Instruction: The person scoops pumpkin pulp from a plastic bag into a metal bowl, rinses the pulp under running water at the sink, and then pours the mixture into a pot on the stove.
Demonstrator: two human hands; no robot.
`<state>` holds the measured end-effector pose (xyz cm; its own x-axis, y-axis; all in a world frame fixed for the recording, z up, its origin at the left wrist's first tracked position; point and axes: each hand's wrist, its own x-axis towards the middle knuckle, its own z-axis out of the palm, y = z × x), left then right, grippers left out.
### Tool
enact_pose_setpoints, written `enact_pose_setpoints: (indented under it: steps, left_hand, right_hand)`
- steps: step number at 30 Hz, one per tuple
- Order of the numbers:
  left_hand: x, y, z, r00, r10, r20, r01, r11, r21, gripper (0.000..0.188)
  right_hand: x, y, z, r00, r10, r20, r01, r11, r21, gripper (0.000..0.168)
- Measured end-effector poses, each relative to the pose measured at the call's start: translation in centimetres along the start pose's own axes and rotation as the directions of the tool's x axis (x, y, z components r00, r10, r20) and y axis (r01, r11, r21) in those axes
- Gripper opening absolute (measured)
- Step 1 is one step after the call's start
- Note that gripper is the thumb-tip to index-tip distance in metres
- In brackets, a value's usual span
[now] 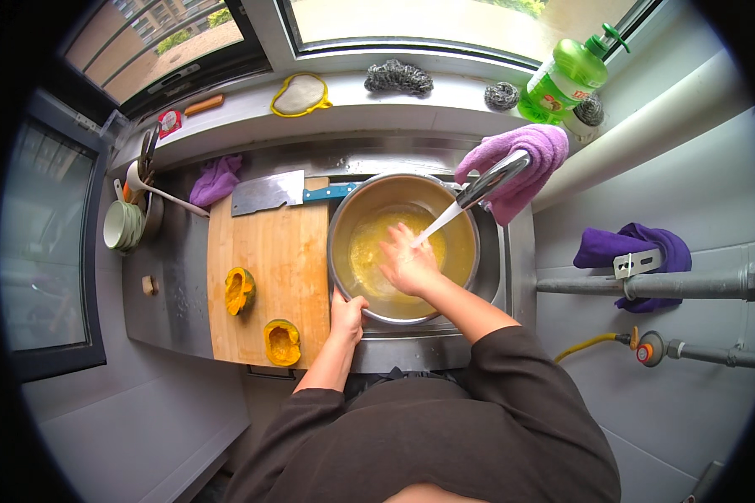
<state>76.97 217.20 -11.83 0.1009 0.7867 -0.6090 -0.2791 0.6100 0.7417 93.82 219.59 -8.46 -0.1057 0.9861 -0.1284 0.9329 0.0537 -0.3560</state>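
A large metal pot (343, 220) stands over the sink, with yellowish liquid (371, 264) in its bottom. My left hand (348, 317) grips the pot's rim at the near left. Inside the pot, my right hand (409, 258) is spread under a stream of water from the chrome faucet (497, 179), and it holds nothing. A pink-purple towel (544, 154) is draped around the faucet. Left of the pot, two hollowed squash halves (283, 342) rest on a wooden cutting board (277, 251). Across the board's far end lies a cleaver (268, 193), its blue handle (329, 192) reaching the pot.
On the windowsill are a green soap bottle (563, 78), a steel wool scrubber (398, 78) and a yellow-edged pad (300, 95). Stacked bowls (123, 225) and a ladle (163, 192) stand at the left. A purple cloth (217, 179) lies behind the board. Pipes (686, 286) run along the right wall.
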Motion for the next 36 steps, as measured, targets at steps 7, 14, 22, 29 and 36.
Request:
enact_pose_setpoints:
  steps: [7,14,22,29,36]
  left_hand:
    - [0.8,0.6,-0.1,0.999,-0.038,-0.007,0.038,0.999,-0.017,0.058]
    - [-0.4,-0.1,-0.8,0.988,-0.151,0.006,0.15,0.977,-0.15,0.061]
    - [-2.5,-0.9,-0.1,0.998,0.05,-0.04,-0.048,0.998,0.036,0.06]
    - [-2.1,0.5,0.1,0.975,0.219,-0.045,-0.207,0.96,0.19,0.059]
    - [-5.9,3.6,1.8,0.998,-0.043,-0.038,0.045,0.998,0.054,0.065]
  right_hand:
    - [-1.0,1.0,-2.1,0.977,-0.158,0.146,0.15,0.987,0.064,0.017]
    - [-4.2,2.8,-4.9,0.982,-0.089,-0.164,0.141,0.93,0.34,0.028]
    - [-11.1,8.8,1.8,0.648,0.762,0.002,-0.506,0.429,0.748,0.068]
    - [-10.2,4.6,4.7,0.697,0.395,0.598,-0.521,-0.293,0.801,0.037]
    - [-10.1,4.6,3.0,0.681,0.512,0.523,-0.431,-0.297,0.852,0.047]
